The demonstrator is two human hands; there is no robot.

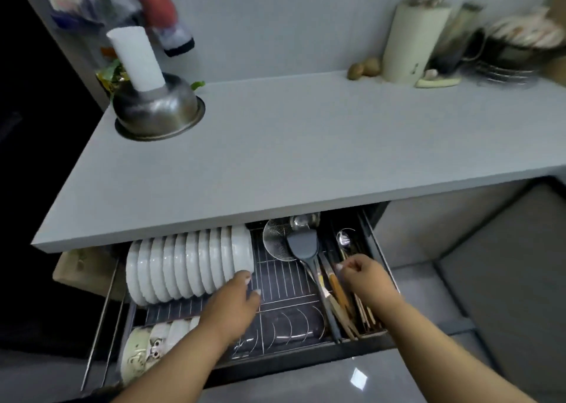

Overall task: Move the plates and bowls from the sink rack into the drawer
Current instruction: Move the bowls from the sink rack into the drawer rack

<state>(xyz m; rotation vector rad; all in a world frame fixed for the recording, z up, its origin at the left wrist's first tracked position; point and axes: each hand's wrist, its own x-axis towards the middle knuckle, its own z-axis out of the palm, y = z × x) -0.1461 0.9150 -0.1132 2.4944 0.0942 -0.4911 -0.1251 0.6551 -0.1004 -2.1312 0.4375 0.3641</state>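
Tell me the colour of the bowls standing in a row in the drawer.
White: the bowls show plainly in the head view, at the left hand's fingertips.

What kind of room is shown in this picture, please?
Most likely a home kitchen. An open drawer under the counter holds a row of white bowls standing in a wire rack, beside cooking tools, and a knife block stands by the wall.
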